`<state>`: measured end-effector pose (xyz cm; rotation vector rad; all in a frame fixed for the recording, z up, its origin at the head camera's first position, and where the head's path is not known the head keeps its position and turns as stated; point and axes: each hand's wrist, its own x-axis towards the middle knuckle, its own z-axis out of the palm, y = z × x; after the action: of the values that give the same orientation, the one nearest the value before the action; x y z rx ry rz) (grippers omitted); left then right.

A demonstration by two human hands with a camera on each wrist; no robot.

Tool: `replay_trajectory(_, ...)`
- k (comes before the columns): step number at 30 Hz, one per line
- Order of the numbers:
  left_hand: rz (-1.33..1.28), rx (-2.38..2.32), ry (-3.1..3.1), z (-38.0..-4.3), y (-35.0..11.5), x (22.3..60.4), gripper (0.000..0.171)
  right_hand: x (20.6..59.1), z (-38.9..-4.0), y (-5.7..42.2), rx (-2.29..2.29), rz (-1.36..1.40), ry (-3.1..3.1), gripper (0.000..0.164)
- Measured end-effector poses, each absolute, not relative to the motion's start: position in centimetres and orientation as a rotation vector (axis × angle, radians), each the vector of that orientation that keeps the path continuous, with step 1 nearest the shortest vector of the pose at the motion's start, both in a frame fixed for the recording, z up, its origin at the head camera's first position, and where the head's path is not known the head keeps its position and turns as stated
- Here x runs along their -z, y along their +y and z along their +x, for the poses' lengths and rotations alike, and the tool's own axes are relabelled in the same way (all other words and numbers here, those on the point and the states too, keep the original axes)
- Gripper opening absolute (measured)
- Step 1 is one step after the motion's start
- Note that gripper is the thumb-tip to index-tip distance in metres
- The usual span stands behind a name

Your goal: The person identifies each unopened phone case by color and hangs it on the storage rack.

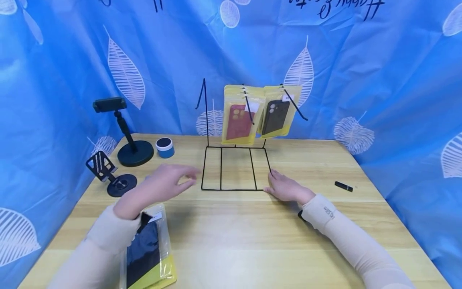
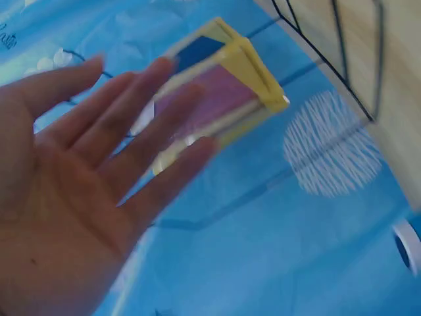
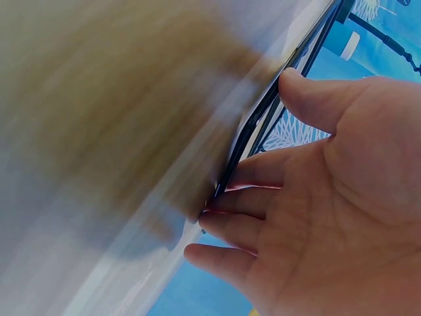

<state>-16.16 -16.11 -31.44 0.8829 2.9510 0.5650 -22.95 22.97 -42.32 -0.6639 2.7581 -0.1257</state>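
A black wire display rack stands on the table, its left hook bare. Its middle hook carries yellow-edged pouches with a dark pink phone case in front; a black phone case shows in the pouches on the right hook. My right hand touches the front right corner of the rack's base, thumb and fingertips at the wire. Left of the base, my left hand hovers with nothing in it, fingers spread. Below my left wrist lies another pouch with a dark case, partly hidden by the sleeve.
At the left stand a tall black phone stand, a low folding stand and a blue jar with a dark lid. A small black stick-shaped item lies at the right. Blue printed cloth encloses the table.
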Motion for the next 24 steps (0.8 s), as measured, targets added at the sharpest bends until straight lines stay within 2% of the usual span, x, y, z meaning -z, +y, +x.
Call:
replay_trajectory(7, 0.625, -0.387, 3.0, -12.5, -20.8, 34.0, 0.032, 42.2, -23.1, 23.1, 0.134, -0.675, 2.764, 0.073)
replay_trajectory(13, 0.363, -0.182, 2.924, -11.1, -24.0, 35.9, 0.036, 42.2, -23.0, 22.8, 0.132, -0.685, 2.769, 0.073)
replay_trajectory(19, 0.232, -0.118, 2.872, -10.9, -26.7, 37.0, 0.01, 42.2, -23.1, 22.7, 0.112, -0.678, 2.763, 0.074)
replay_trajectory(24, 0.196, -0.12, 2.864, -10.9, -27.7, 38.4, 0.011, 42.3, -23.2, 22.9, 0.109, -0.662, 2.761, 0.074)
